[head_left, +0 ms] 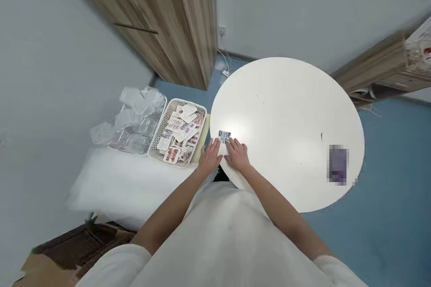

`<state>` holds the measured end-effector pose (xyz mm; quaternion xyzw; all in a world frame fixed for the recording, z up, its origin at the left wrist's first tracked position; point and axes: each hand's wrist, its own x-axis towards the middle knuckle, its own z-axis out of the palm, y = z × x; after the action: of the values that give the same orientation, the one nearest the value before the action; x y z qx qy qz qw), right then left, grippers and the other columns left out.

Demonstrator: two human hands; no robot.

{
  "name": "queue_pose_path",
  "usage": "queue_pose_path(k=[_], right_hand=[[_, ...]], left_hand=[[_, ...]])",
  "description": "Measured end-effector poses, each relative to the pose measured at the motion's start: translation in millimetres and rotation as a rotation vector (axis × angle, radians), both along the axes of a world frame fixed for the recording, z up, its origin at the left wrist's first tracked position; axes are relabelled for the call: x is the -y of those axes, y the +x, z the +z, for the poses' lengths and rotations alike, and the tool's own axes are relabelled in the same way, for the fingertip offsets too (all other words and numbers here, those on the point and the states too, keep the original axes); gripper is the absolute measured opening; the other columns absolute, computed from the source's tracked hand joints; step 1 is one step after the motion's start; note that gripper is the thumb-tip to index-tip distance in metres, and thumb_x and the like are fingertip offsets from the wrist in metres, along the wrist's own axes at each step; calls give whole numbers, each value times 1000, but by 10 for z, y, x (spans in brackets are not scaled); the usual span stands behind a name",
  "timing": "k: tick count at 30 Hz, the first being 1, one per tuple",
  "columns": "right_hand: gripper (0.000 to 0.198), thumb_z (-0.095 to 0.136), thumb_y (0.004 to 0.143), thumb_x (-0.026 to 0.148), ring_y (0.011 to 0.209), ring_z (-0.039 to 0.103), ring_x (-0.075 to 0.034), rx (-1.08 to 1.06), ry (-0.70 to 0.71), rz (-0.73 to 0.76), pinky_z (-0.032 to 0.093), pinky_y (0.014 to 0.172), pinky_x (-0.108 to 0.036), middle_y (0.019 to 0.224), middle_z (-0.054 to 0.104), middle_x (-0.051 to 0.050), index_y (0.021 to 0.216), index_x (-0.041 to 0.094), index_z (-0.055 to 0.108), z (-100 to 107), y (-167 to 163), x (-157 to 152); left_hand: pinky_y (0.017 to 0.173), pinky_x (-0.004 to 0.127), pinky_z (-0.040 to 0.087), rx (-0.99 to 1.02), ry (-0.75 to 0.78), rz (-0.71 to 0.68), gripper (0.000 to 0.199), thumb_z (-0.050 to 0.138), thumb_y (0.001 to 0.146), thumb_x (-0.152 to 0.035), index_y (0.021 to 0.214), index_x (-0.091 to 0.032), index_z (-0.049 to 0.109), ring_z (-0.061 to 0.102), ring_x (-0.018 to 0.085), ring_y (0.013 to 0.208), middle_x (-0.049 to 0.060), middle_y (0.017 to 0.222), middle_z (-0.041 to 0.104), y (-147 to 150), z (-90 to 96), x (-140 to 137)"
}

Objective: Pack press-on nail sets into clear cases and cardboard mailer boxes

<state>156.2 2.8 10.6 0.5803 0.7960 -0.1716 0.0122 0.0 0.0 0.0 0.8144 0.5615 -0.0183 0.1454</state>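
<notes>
Roomy tabletop (286, 116), hands (237, 156) near edge (233, 176), seemingly touching card (224, 136)

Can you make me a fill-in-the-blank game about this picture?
1. The small patterned piece, by the left hand and right hand, lies on the white ____.
2. The basket of cards is on the person's ____ side.
3. The floor is coloured ____.

Missing words: table; left; blue.
</notes>
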Motion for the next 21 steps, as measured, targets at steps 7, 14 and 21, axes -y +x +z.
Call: queue_pose_path(k=[7,14,21], right_hand=[[59,39,80,39,129,17,-27,0,-32,11,20,95,-44,142,21,-12,132,16,25,20,10,4],[57,39,81,40,128,19,-26,-18,-43,5,20,96,-43,141,22,-11,131,16,27,79,105,163],[54,39,81,35,127,21,-25,-35,-23,86,22,95,-41,140,26,-12,131,17,27,139,308,408]], left_hand=[[100,43,19,20,-19,8,57,29,85,-35,137,-16,17,10,25,131,8,142,21,9,8,5],[100,43,19,75,3,62,54,30,84,-34,134,-14,23,12,25,131,10,142,21,41,18,108],[99,44,20,107,20,200,52,33,83,-34,131,-15,30,14,26,131,10,140,25,208,122,400]])
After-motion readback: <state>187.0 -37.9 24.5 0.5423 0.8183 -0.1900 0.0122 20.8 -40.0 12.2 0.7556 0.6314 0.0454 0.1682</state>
